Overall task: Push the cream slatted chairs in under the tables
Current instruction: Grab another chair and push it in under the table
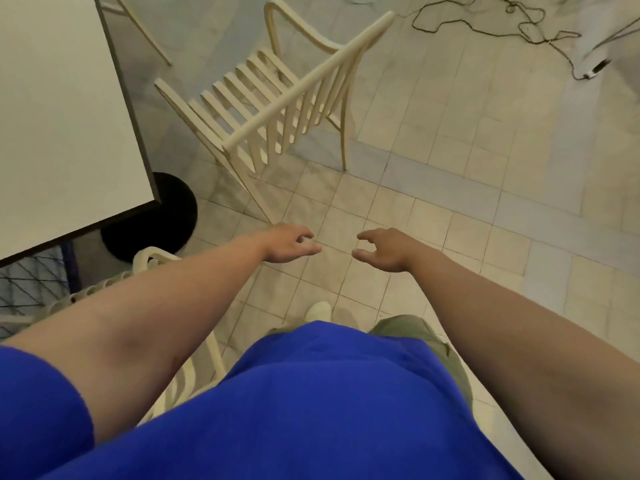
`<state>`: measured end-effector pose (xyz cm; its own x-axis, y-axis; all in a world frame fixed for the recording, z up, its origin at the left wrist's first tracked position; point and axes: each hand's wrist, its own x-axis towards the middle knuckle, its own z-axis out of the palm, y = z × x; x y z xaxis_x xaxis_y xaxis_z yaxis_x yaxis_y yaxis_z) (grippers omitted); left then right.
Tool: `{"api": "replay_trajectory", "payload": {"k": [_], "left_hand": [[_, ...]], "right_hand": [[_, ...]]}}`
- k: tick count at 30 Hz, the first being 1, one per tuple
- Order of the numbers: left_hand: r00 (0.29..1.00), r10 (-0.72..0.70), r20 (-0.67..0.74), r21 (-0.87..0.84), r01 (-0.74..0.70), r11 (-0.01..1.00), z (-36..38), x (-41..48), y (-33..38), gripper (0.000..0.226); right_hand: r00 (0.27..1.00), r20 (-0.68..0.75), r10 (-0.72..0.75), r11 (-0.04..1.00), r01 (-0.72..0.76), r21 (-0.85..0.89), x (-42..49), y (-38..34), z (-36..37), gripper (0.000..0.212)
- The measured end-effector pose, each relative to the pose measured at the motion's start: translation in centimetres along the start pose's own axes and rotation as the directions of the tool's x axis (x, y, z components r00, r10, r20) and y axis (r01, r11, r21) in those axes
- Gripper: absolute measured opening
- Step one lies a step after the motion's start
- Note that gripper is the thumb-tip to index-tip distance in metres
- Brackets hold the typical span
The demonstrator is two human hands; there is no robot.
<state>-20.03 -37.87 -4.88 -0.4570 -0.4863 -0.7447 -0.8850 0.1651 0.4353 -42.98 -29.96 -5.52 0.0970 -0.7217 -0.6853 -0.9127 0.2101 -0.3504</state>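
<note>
Fingers of both the left hand (292,244) and the right hand (381,249) are loosely curled and apart, clamped on nothing, and both are held out over the pale tiled floor (467,140). One cream slatted chair with curved arms (273,98) is seen well ahead, beside the white square table with a dark edge (62,109) but not under it. Reaching appears to be the step in hand; next, its top rail would need to be gripped and the chair turned toward the table.
</note>
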Motion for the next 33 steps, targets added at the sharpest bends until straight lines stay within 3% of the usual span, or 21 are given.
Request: {"api": "replay_trajectory", "payload": {"k": [9, 16, 20, 24, 27, 29, 33], "left_hand": [[0.982, -0.177, -0.066, -0.181, 0.163, 0.970, -4.1, 7.4, 5.1, 0.071], [0.932, -0.330, -0.153, -0.366, 0.256, 0.895, -5.6, 11.9, 11.5, 0.074], [0.865, -0.384, -0.324, -0.388, 0.249, 0.888, -9.4, 12.3, 13.5, 0.071], [0.706, -0.401, -0.584, -0.409, 0.171, 0.896, -14.8, 11.6, 12.4, 0.061], [0.611, -0.398, -0.684, -0.397, 0.146, 0.906, -17.8, 11.7, 9.7, 0.057], [0.625, -0.385, -0.679, -0.353, 0.182, 0.918, -19.3, 12.3, 7.6, 0.059], [0.773, -0.439, -0.458, -0.322, 0.316, 0.892, -21.5, 13.7, 3.6, 0.070]], "right_hand": [[0.981, 0.123, -0.150, 0.971, 0.170, -0.168, 9.0, 6.3, -12.3, 0.065], [0.938, 0.250, -0.238, 0.877, 0.319, -0.361, 15.1, 9.4, -22.2, 0.069], [0.894, 0.160, -0.419, 0.790, 0.446, -0.421, 17.6, 7.0, -27.5, 0.067], [0.799, 0.045, -0.600, 0.707, 0.556, -0.438, 20.5, 3.0, -31.2, 0.064], [0.730, 0.032, -0.682, 0.635, 0.614, -0.470, 23.3, -0.1, -32.8, 0.060], [0.725, 0.043, -0.688, 0.613, 0.612, -0.501, 25.1, -1.8, -33.4, 0.059], [0.823, 0.191, -0.535, 0.623, 0.537, -0.568, 29.0, -4.3, -33.7, 0.069]]}}
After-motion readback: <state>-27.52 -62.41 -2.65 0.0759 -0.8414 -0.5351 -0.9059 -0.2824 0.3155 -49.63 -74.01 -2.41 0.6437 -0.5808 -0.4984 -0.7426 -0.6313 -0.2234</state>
